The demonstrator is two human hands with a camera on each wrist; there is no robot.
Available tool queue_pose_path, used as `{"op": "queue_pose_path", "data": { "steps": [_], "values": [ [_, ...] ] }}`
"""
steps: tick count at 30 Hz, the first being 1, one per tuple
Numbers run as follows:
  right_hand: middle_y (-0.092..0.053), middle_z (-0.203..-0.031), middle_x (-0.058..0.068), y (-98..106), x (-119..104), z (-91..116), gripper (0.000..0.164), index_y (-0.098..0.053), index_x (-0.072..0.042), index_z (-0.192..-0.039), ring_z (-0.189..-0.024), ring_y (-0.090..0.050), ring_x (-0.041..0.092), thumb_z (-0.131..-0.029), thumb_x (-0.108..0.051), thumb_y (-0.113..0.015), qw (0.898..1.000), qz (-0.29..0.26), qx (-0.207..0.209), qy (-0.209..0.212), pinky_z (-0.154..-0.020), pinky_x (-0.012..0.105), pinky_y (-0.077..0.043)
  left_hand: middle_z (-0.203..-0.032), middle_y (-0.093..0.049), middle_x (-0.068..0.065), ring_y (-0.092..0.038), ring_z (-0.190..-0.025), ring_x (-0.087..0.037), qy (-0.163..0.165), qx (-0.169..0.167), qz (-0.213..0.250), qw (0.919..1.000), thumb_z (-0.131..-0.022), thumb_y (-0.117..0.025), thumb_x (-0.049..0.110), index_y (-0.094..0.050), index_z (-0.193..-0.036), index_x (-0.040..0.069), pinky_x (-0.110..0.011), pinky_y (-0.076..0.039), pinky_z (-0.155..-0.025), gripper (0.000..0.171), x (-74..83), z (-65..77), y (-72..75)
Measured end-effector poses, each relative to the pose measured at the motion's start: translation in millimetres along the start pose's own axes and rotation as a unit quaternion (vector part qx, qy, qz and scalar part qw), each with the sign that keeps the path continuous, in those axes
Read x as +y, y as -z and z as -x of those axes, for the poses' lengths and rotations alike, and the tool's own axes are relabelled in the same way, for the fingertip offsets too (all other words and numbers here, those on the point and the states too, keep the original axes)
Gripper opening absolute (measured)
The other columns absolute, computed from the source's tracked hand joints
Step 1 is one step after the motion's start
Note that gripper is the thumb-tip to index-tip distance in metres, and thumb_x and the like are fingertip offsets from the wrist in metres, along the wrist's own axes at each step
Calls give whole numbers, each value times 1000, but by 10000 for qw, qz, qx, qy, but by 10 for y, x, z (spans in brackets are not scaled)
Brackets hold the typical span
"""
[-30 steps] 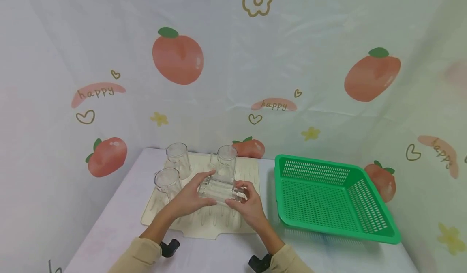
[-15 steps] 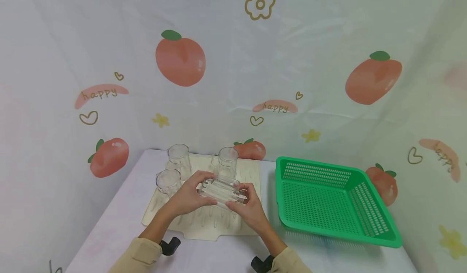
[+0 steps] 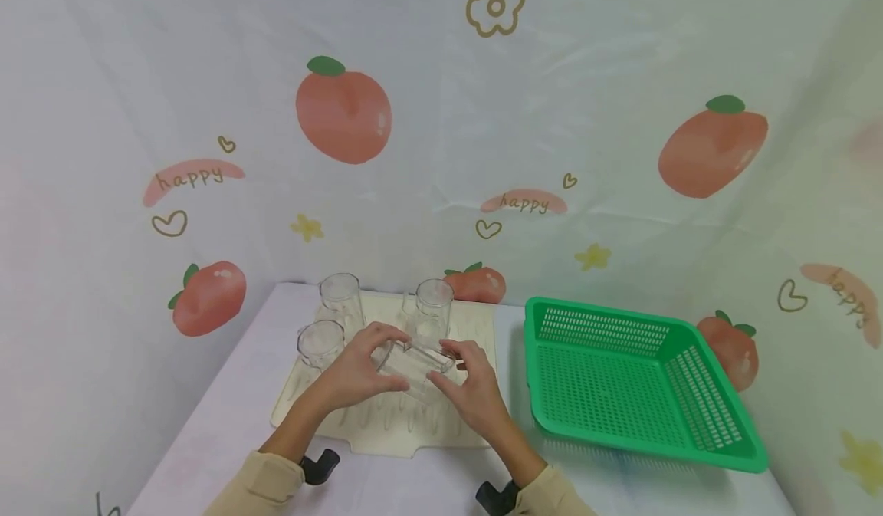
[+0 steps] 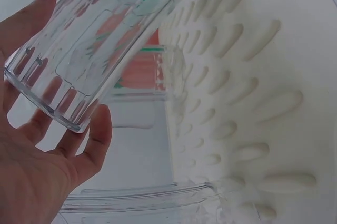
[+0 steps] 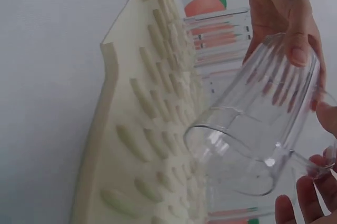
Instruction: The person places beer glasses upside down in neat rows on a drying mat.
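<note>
Both hands hold a clear mug (image 3: 412, 366), tilted over a cream board (image 3: 386, 441) with rows of raised pegs. The left hand (image 3: 359, 370) grips the mug's base, thumb on one side and fingers round the other. In the right wrist view, the mug's open rim (image 5: 229, 155) slants down toward the board. At the opposite side, the right hand (image 3: 477, 389) has thumb and fingers at the handle (image 5: 315, 165), pinching it. Much of the right hand lies outside the right wrist view.
Three more clear mugs stand on the board: one at the back left (image 3: 341, 297), one at the front left (image 3: 321, 341) and one at the back middle (image 3: 434, 301). A green perforated basket (image 3: 641, 451) stands at right. A patterned cloth (image 3: 441, 117) hangs behind.
The mug has turned between the hands, and its right end no longer faces the same way. Both hands have stayed in nearly the same place, the right fingers shifting slightly.
</note>
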State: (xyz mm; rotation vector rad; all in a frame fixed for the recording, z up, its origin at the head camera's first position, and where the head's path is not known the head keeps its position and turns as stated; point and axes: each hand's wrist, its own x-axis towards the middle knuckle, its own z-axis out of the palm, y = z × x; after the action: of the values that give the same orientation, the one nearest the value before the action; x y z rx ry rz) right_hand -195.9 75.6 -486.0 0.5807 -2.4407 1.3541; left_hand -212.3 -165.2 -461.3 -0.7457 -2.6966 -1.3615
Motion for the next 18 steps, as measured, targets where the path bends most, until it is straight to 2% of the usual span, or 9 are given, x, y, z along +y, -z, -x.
{"op": "queue_pose_path", "data": {
  "steps": [4, 9, 13, 18],
  "values": [
    [-67, -102, -1, 18, -61, -36, 38, -69, -12, -125, -95, -56, 13, -89, -20, -79, 9997, 236, 52, 57, -79, 26, -54, -133, -57, 4, -54, -129, -26, 11, -88, -102, 9999, -75, -91, 33, -63, -132, 26, -55, -49, -102, 63, 20, 13, -5],
    [-62, -85, -5, 64, -121, -64, 28, -74, -12, -117, -79, -53, 6, -91, -22, -76, 9970, 752, -175, 55, -68, 21, -51, -138, -55, 3, -49, -132, -28, 83, -229, -201, 9995, -74, -92, 28, -64, -132, 30, -57, -48, -102, 64, 104, 19, 15],
    [-61, -81, -6, 91, -134, -66, 19, -76, -15, -108, -72, -51, 2, -90, -18, -77, 9955, 875, -367, 25, -62, 16, -48, -143, -53, 1, -46, -135, -31, 118, -238, -347, 9990, -74, -92, 23, -64, -134, 26, -59, -48, -103, 66, 145, 21, 20],
    [-66, -81, -6, 91, -123, -53, 16, -76, -15, -102, -70, -55, 2, -87, -17, -80, 9963, 791, -331, -30, -63, 15, -51, -152, -49, -1, -45, -140, -33, 66, -155, -529, 9985, -75, -91, 20, -60, -140, 27, -58, -47, -106, 73, 148, 16, 15]
  ]
}}
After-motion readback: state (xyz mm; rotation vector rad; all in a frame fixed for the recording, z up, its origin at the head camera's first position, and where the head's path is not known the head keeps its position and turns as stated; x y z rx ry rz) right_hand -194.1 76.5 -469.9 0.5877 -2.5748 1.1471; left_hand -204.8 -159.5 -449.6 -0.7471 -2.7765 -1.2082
